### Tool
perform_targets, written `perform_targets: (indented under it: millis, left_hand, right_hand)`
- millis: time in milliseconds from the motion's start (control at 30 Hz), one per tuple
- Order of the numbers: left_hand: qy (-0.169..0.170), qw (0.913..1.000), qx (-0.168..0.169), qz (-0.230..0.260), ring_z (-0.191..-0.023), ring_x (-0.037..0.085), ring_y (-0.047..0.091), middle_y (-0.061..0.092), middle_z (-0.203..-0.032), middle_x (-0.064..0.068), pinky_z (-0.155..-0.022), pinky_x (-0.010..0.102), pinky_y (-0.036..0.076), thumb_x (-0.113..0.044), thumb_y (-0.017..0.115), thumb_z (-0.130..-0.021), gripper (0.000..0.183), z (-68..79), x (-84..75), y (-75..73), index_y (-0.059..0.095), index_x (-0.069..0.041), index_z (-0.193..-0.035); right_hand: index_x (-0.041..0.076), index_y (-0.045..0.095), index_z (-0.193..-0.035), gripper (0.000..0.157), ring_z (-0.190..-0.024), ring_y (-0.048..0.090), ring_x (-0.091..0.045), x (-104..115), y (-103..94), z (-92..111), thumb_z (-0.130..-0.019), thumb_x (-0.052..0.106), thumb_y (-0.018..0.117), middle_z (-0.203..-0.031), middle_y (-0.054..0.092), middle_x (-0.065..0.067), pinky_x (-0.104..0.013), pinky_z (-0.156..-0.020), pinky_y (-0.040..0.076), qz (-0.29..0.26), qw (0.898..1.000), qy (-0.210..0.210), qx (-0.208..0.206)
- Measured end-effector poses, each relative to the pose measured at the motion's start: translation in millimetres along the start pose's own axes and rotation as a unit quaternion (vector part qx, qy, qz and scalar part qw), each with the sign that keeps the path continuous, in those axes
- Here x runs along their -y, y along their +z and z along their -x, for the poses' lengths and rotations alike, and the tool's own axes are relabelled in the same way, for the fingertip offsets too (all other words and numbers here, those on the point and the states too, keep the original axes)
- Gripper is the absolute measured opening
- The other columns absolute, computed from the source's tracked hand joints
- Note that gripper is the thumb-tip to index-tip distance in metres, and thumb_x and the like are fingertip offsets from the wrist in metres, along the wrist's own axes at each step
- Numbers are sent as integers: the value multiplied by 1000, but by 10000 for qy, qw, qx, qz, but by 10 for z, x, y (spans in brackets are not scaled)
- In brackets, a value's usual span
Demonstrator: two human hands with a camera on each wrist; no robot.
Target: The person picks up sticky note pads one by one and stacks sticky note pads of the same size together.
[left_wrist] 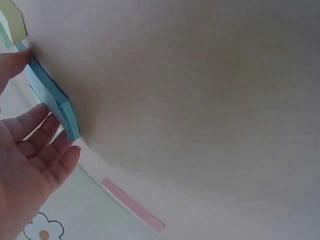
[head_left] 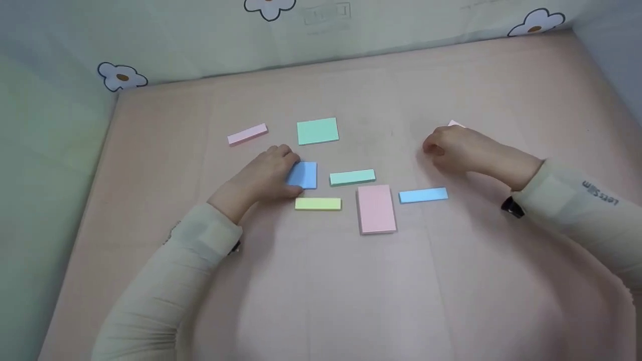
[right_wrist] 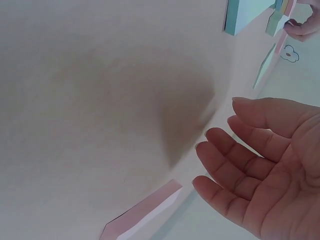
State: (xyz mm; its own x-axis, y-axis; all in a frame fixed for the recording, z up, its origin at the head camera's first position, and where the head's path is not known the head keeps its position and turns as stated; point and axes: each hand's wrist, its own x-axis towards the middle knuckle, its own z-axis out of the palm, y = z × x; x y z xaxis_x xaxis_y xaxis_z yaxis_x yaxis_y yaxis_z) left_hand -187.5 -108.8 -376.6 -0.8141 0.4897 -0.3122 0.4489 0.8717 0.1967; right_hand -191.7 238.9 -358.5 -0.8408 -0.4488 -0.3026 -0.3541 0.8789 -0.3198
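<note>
My left hand [head_left: 263, 173] holds a square blue sticky-note pad [head_left: 307, 175] by its edges, thumb on the near side and fingers on the far side. In the left wrist view the blue pad [left_wrist: 47, 85] stands between thumb and fingertips, low over the table. A narrow yellow pad [head_left: 318, 204] lies just in front of it. My right hand [head_left: 459, 148] hovers at the right with loosely bent fingers and nothing in them. Partly hidden behind it is a pink pad [head_left: 455, 123], which the right wrist view shows as a pink strip [right_wrist: 145, 207] beyond the fingertips.
On the pinkish tabletop [head_left: 351, 291] lie a green rectangular pad [head_left: 318, 131], a narrow pink pad [head_left: 248, 135], a narrow green pad [head_left: 352, 177], a larger pink pad [head_left: 376, 209] and a narrow blue pad [head_left: 423, 195]. A flower-patterned curtain [head_left: 200, 40] borders the back.
</note>
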Motion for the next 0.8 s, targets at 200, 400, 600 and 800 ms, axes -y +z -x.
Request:
perform_targets:
  millis: [200,400,600,800]
  left_hand:
    - [-224,9984,311,-412,-92,26,48,53,-105,14,-86,37,43,-41,64,-78,62,-42,-92,-46,51,1,-121]
    - [-554,9972,327,-374,-90,28,51,52,-106,17,-85,40,44,-43,61,-81,66,-11,-165,-23,44,4,-124]
    - [-1057,9939,254,-160,-91,29,52,50,-109,17,-85,41,45,-42,60,-82,65,22,-217,7,41,3,-125]
    - [-2048,9768,61,622,-90,29,53,48,-106,18,-79,42,47,-38,60,-81,60,40,-258,33,41,3,-121]
  right_hand:
    - [-6,60,-111,31,-108,52,-36,0,-10,-5,-82,-2,51,-114,58,-24,-48,-91,41,-17,9998,145,110]
    - [-6,60,-111,30,-106,53,-36,-6,-12,0,-82,-2,53,-112,59,-23,-47,-90,41,24,10000,74,62]
    - [-6,60,-110,31,-99,55,-32,-5,-3,2,-80,-2,52,-106,61,-21,-45,-87,42,126,9997,-185,-109]
    - [-7,55,-116,35,-105,53,-34,30,12,-15,-82,0,52,-113,59,-23,-47,-90,41,153,9998,-63,-79]
